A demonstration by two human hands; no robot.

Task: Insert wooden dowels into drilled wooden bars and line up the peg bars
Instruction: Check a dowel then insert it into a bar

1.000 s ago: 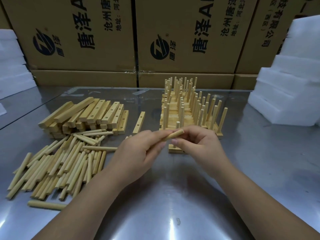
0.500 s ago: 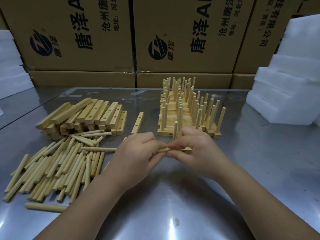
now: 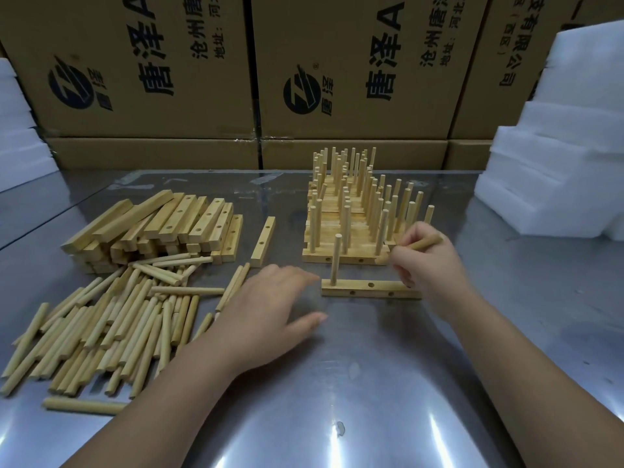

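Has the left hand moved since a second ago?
Yes. The left hand has let go of the dowel and pulled back left, away from the bar, toward the loose dowel pile. It is now empty, fingers spread.

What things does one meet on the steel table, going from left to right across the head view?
Loose dowels → single drilled bar → left hand → bar with one upright dowel → right hand holding a dowel → white foam stack.
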